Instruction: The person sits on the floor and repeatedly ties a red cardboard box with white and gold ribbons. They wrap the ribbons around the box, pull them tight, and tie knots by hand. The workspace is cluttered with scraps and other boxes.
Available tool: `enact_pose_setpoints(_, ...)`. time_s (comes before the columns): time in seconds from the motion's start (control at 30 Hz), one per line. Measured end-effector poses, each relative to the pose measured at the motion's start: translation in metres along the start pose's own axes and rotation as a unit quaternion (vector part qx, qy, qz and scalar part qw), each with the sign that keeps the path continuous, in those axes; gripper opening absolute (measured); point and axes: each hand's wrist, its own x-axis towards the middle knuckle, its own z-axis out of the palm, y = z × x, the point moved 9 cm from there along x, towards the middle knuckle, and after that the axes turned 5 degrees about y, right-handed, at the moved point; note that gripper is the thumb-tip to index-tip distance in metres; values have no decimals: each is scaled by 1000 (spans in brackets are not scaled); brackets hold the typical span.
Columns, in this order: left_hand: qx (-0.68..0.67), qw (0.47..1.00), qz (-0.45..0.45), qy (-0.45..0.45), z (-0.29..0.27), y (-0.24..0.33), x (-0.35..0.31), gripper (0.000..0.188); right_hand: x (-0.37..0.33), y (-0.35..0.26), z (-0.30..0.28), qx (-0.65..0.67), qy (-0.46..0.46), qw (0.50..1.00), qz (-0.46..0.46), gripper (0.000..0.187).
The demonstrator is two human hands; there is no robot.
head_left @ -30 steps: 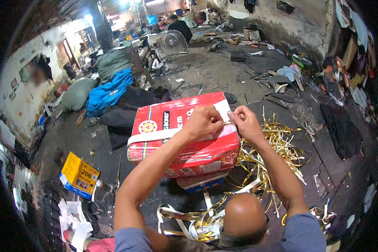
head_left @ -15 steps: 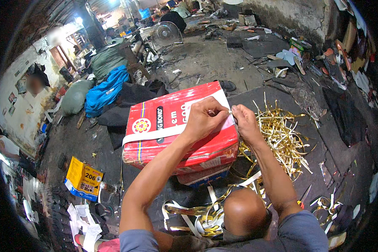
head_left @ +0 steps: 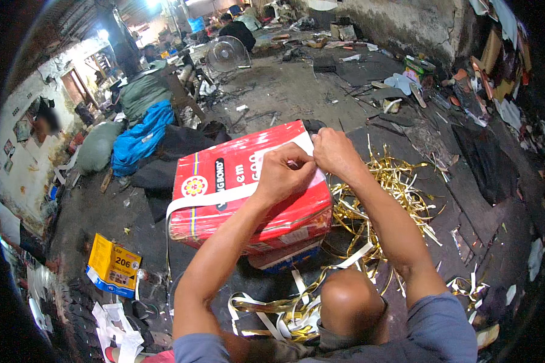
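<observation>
A red carton point(head_left: 224, 193) lies on the floor in front of me, with a white strip point(head_left: 218, 196) running across its top. My left hand point(head_left: 284, 172) pinches that strip near the carton's right end. My right hand point(head_left: 333, 151) rests just beside it at the carton's far right corner, fingers closed on the strip's end. A smaller box point(head_left: 281, 257) sits under the carton. My knee point(head_left: 351, 302) shows below.
Gold and white strips point(head_left: 399, 181) are heaped right of the carton and in front of my knee point(head_left: 284, 308). A yellow box point(head_left: 112, 263) lies at left. Blue tarp bundle point(head_left: 142, 136), a fan point(head_left: 227, 55) and a person lie farther back.
The view has drifted, with the carton sitting lower in the picture. Both hands stay together at the carton's right end on the white strip.
</observation>
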Motion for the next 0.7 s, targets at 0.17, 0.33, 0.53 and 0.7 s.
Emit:
enact_pose_setpoints(0.17, 17, 1000, 14, 12, 9, 7, 3, 7, -11, 40, 9, 181, 70, 980, 37, 35)
enact_pose_setpoints(0.33, -38, 999, -10, 1, 6, -11, 2, 7, -18, 49, 36, 228, 81, 970, 14, 37)
enact_pose_setpoints(0.53, -47, 999, -4, -22, 10, -8, 3, 10, -34, 81, 69, 243, 78, 966, 51, 37)
enact_pose_setpoints(0.7, -29, 999, -11, -10, 7, -9, 4, 3, -44, 98, 89, 232, 77, 968, 56, 38)
